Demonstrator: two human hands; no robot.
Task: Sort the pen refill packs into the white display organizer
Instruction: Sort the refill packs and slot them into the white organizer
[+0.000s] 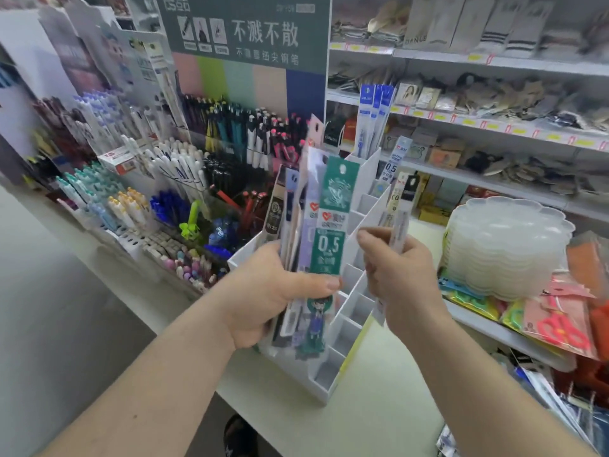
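Hands above organizer [357, 301]: left [263, 291] grips fanned packs [313, 232], right [395, 268] apparently pinches one pack [397, 232].

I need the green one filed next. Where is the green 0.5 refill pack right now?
In the head view, the green 0.5 refill pack is at centre, frontmost of the fanned bundle in the left hand, just before the white stepped display organizer.

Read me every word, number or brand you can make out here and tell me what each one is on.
"不溅不散": green sign above the pens.
"0.5": green refill pack held by the left hand.
"0.5": pack standing in the white organizer.
"deli": black box.
Smaller print is too blurred.
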